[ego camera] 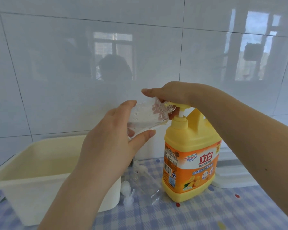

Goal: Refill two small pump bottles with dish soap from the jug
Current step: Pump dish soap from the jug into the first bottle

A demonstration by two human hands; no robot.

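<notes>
Head view: left hand (110, 140) gripping clear small bottle (150, 117) at frame centre, tilted under jug (189, 156) spout; right hand (166, 95) flat, pressing pump (181, 106). Probably light, thin-walled, slippery once soapy; best gripped around the body.

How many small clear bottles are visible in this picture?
2: one clear bottle held tilted by the left hand at the jug's pump nozzle, another lying on the checked cloth.

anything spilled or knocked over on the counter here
No spill shows. The second clear bottle lies on its side beside the jug, uncapped, with loose pump heads next to it. It appears empty, awaiting filling.
</notes>
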